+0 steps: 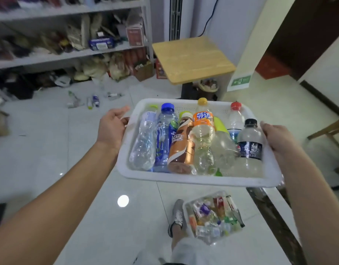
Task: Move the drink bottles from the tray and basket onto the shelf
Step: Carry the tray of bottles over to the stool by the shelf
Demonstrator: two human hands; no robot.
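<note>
Left hand [112,129], right hand [276,138] apparently grip tray [193,181].

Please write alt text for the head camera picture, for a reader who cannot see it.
A person holds a white tray of lying drink bottles in the air, left hand gripping its left edge, right hand its right edge. A basket of more bottles stands on the tiled floor below; cluttered shelves and a wooden table are ahead.
</note>
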